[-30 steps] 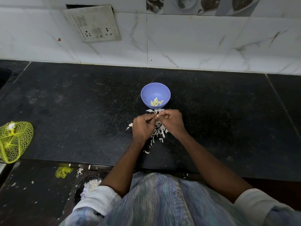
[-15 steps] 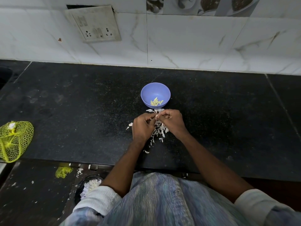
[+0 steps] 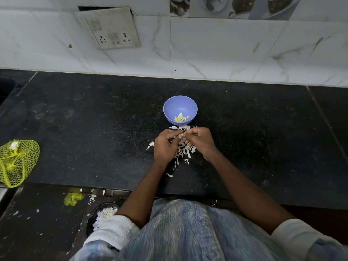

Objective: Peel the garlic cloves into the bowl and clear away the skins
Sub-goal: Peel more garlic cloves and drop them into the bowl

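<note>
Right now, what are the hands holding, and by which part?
Both the left hand and the right hand pinch one small garlic clove between their fingertips, above the skins; the exact part gripped cannot be told.

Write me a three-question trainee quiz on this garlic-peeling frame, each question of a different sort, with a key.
1. True or false: the purple bowl already holds peeled cloves.
2. Multiple choice: where does the pile of skins lie? A) inside the bowl B) on the black counter between bowl and person, under the hands C) against the wall tiles
3. Fill in: the yellow ____ bag lies at the counter's left edge.

Key
1. True.
2. B; the left hand and right hand meet over it, pinching a clove between them.
3. Mesh.
</note>
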